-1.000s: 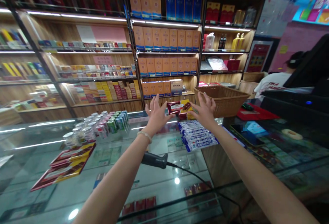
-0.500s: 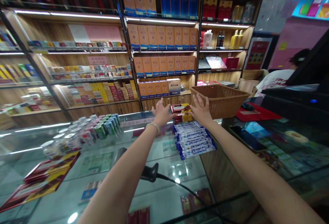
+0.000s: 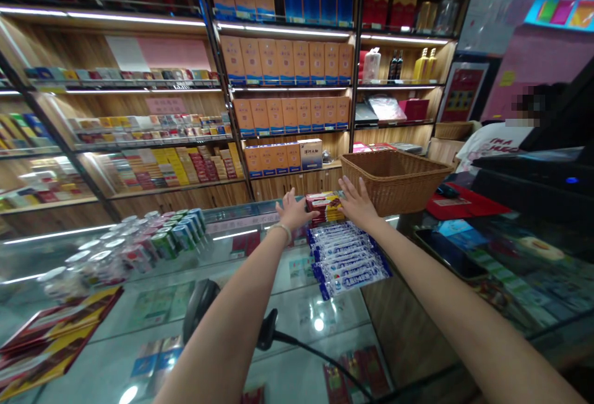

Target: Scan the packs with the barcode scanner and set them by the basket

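Observation:
A neat stack of red-and-yellow chocolate packs (image 3: 323,203) lies on the glass counter between my hands. At its left end my left hand (image 3: 293,210) has its fingers spread, with the thumb close against the packs. My right hand (image 3: 358,206) flanks the right end, fingers stretched out; whether they touch the packs I cannot tell. Just in front of the stack, blue-and-white wrapped packets (image 3: 348,255) overlap in a row. Under my left forearm a black handheld scanner (image 3: 202,305) is partly hidden.
A wicker basket (image 3: 399,184) stands beyond my right hand. Small jars and cans (image 3: 134,240) line the left side, near larger chocolate wrappers (image 3: 60,342). A phone (image 3: 450,252) lies at right, near a person in a white shirt (image 3: 487,141). Stocked shelves back the counter.
The top chocolate pack, raised and tilted between my hands earlier, now lies down on the stack. My hands have lowered slightly, and the camera view has shifted a little.

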Action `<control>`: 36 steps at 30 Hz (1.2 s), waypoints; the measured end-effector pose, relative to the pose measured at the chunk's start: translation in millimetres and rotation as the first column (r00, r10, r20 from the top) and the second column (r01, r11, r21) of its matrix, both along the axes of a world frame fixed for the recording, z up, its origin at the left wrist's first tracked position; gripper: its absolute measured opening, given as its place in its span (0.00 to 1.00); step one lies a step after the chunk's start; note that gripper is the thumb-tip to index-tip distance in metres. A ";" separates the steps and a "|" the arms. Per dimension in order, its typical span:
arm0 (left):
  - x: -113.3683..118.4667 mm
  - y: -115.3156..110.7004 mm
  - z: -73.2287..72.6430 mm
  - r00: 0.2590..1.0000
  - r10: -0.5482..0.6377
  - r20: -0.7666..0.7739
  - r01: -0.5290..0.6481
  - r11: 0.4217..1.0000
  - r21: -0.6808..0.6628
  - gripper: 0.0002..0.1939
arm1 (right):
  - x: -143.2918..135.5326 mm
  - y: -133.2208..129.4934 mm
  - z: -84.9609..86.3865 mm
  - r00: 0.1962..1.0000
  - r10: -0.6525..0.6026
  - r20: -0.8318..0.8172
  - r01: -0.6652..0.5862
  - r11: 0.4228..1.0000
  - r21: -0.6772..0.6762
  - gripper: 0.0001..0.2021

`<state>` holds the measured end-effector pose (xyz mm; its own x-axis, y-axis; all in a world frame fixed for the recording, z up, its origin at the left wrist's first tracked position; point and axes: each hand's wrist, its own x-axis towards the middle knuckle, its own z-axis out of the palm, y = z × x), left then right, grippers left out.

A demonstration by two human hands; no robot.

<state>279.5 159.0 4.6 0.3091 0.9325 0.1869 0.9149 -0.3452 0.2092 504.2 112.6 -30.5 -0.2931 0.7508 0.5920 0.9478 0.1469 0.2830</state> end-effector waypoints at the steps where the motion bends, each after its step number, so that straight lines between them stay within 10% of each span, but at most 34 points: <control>1: 1.0 0.8 -0.9 1.000 0.001 0.001 -0.001 1.000 -0.002 0.36 | 0.6 1.6 -1.7 1.000 0.002 0.001 -0.002 1.000 -0.003 0.17; 24: 2.5 19.1 -12.9 0.997 0.002 -0.077 -0.006 0.999 -0.052 0.39 | 3.4 14.4 -9.2 0.999 -0.012 -0.036 0.009 0.998 -0.061 0.26; 36: -35.6 3.2 16.8 0.965 -0.047 -0.259 0.090 0.984 0.154 0.49 | -33.1 -5.1 26.7 0.996 -0.078 -0.048 0.075 0.995 -0.059 0.32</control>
